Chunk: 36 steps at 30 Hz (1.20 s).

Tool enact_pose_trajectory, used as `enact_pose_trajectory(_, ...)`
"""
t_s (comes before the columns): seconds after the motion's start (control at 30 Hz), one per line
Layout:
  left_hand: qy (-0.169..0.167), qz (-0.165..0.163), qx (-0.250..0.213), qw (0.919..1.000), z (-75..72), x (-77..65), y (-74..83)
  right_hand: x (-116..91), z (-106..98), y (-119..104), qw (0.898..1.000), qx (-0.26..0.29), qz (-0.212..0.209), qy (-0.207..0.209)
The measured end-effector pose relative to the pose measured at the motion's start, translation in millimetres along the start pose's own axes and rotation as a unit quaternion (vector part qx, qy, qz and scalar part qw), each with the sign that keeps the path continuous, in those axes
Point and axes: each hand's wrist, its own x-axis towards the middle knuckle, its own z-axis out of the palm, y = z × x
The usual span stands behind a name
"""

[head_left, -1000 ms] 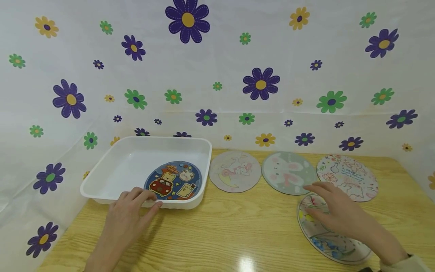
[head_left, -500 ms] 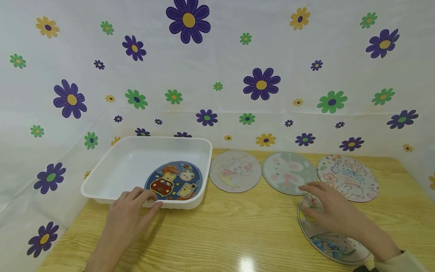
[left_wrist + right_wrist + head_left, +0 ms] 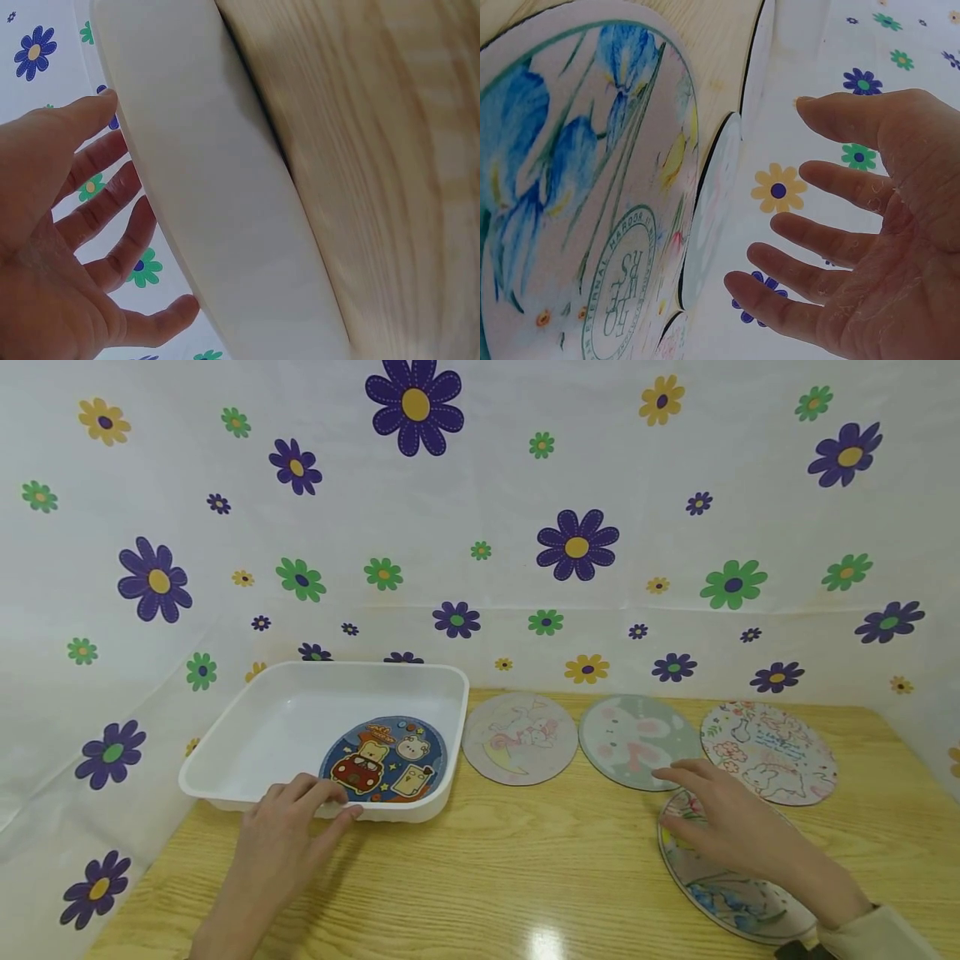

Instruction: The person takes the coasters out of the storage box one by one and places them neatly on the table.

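Observation:
At the front wall of a white plastic tray (image 3: 255, 727), my left hand (image 3: 277, 835) grips the rim. Its fingertips reach over the edge, while in the left wrist view the thumb (image 3: 101, 111) touches the rim. A dark blue round mat (image 3: 386, 760) with cartoon bears and a red car lies inside the tray, at its right side. My right hand (image 3: 738, 827) hovers with spread, slightly bent fingers over a round mat with blue flowers (image 3: 720, 906). Nothing is between those fingers in the right wrist view. The hand and forearm hide part of this flowered mat.
Three more round mats lie in a row along the back: a pale pink one (image 3: 517, 739), a grey-green rabbit one (image 3: 637, 743) and a white-pink one (image 3: 787, 760). Behind the wooden table (image 3: 480, 877) hangs a white cloth (image 3: 495, 468) with printed flowers.
My right hand has drifted slightly left above the flowered mat. The left hand, the tray and the mats have stayed in place.

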Motion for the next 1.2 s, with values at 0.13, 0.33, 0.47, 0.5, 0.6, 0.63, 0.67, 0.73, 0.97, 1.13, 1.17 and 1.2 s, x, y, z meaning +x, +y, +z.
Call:
enact_pose_trajectory(0.13,-0.003,-0.004,-0.002,1.0000,0.5,0.1,0.0,1.9,1.5,1.4,1.000,0.007,-0.004,-0.002)
enact_pose_trajectory(0.33,-0.006,-0.011,-0.005,0.9999,0.2,0.2,0.6,5.5,3.4,-0.3,1.000,0.001,-0.008,0.002)
enact_pose_trajectory(0.47,-0.006,-0.011,-0.005,0.9999,0.2,0.2,1.0,7.4,5.0,-2.4,1.000,0.005,-0.019,0.007)
enact_pose_trajectory(0.5,-0.005,-0.011,-0.005,0.9999,0.2,0.3,1.0,7.8,5.4,-3.0,1.000,0.007,-0.021,0.009)
enact_pose_trajectory(0.6,-0.001,-0.009,-0.003,1.0000,0.6,0.1,0.9,9.4,6.0,-5.1,1.000,0.013,-0.025,0.011)
enact_pose_trajectory(0.63,-0.001,-0.008,-0.002,1.0000,0.7,0.1,0.7,10.0,6.0,-5.8,0.999,0.012,-0.027,0.012)
enact_pose_trajectory(0.67,0.000,-0.008,-0.002,1.0000,0.8,0.0,0.6,10.6,6.3,-6.4,0.999,0.012,-0.029,0.012)
enact_pose_trajectory(0.73,0.000,-0.008,-0.001,1.0000,1.0,-0.1,0.4,11.6,6.9,-7.4,0.999,0.009,-0.034,0.015)
enact_pose_trajectory(0.97,-0.001,-0.007,0.000,1.0000,1.2,-0.4,-0.1,14.9,10.2,-10.2,0.999,0.009,-0.045,0.020)
enact_pose_trajectory(1.13,-0.005,-0.008,-0.002,1.0000,0.9,-0.4,0.0,16.9,11.0,-12.5,0.999,0.014,-0.038,0.017)
enact_pose_trajectory(1.17,-0.005,-0.009,-0.002,0.9999,0.8,-0.4,0.1,17.4,11.0,-13.0,0.999,0.014,-0.038,0.018)
enact_pose_trajectory(1.2,-0.005,-0.009,-0.003,0.9999,0.7,-0.4,0.2,18.2,11.1,-13.8,0.999,0.015,-0.038,0.018)
